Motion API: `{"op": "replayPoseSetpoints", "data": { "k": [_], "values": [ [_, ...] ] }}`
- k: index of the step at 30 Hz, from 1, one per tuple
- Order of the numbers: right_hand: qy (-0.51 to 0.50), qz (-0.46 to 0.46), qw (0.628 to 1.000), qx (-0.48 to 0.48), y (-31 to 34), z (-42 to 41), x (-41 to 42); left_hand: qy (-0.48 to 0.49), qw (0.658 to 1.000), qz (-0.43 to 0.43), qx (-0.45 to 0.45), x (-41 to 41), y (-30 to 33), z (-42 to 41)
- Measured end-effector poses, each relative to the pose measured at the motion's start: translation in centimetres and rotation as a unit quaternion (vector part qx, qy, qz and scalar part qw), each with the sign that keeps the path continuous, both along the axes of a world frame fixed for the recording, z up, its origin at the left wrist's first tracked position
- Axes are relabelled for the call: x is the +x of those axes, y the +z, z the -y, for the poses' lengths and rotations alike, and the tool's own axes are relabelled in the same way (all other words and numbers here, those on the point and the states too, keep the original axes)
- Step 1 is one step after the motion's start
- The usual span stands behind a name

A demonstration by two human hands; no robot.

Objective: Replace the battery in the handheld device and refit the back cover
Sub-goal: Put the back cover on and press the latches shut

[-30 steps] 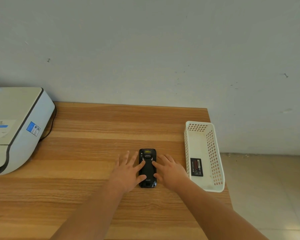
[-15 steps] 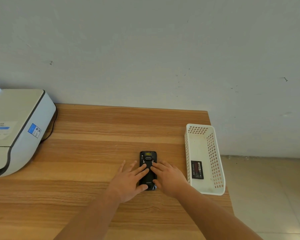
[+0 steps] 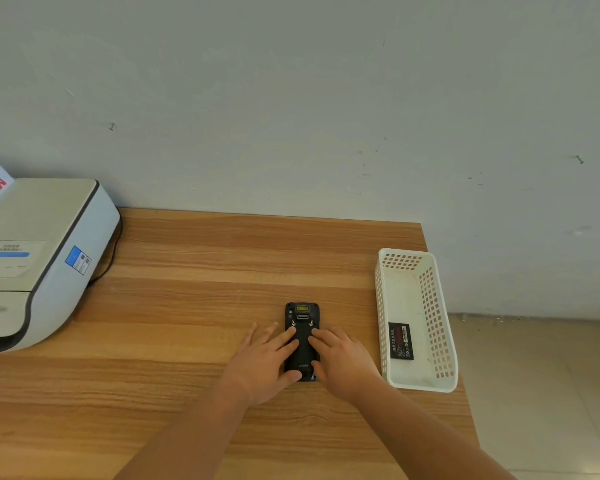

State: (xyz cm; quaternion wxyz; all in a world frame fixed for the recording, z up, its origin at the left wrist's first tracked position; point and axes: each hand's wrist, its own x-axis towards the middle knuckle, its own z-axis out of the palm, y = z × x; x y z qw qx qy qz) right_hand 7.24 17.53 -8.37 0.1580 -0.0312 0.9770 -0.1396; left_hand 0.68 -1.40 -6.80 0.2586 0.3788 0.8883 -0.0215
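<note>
Black plastic, matte and slightly ribbed, covers the handheld device (image 3: 301, 341), which lies face down near the middle of the wooden table (image 3: 194, 306), its long axis pointing away from the person. Its outline is a rounded rectangle. At the far end sit a small yellowish window and a dark recess, with two pale latch marks just below them; pale lettering shows near the close end, too small to read. The back cover (image 3: 302, 355) appears seated on the body.

The left hand (image 3: 262, 363) lies flat beside the device, fingers straight and spread, the index and middle fingertips resting on the cover and the thumb touching the near left corner. The right hand (image 3: 343, 360) mirrors it from the other side, fingers straight and close together, tips on the cover's right half. Neither hand curls round the device.

To the right, near the table edge, stands a white plastic basket (image 3: 433, 317), long and narrow, with walls pierced by square holes. A flat black battery (image 3: 400, 341) with a red-and-white label lies on its floor. At the far left sits a bulky printer (image 3: 39, 261), smooth white and beige casing with rounded edges, a dark seam and a blue sticker. The tabletop shows banded, laminated wood grain.
</note>
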Motion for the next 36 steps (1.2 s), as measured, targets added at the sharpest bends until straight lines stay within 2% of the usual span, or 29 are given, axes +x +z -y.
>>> {"op": "replayPoseSetpoints", "data": {
  "k": [6, 11, 15, 19, 22, 32, 36],
  "values": [
    [-0.003, -0.029, 1.000, -0.006, -0.7, -0.4, 0.8, 0.011, 1.000, -0.007, 0.005, 1.6, -1.0, 1.2],
    [-0.002, -0.017, 1.000, -0.012, -0.3, -0.5, 0.6, 0.006, 1.000, 0.001, 0.004, 1.0, -0.5, 0.9],
    [-0.044, -0.019, 0.998, -0.039, 0.7, -0.6, -1.7, -0.005, 0.999, -0.021, 0.035, -0.7, 0.4, 0.6],
    [-0.084, -0.018, 0.995, -0.057, 0.9, -0.4, -3.6, 0.096, 0.989, -0.022, 0.113, -2.5, 0.6, -1.4],
    [-0.085, -0.001, 0.995, -0.061, 0.5, -0.4, -4.2, 0.142, 0.981, -0.020, 0.130, -3.4, 0.2, -2.6],
    [-0.014, -0.008, 1.000, -0.025, 0.2, -1.1, -5.3, 0.063, 0.991, -0.029, 0.111, -5.2, -0.7, -3.7],
    [0.003, -0.002, 0.999, -0.046, -0.1, -1.6, -5.4, 0.093, 0.985, 0.000, 0.143, -5.6, -0.2, -3.8]
  ]
}}
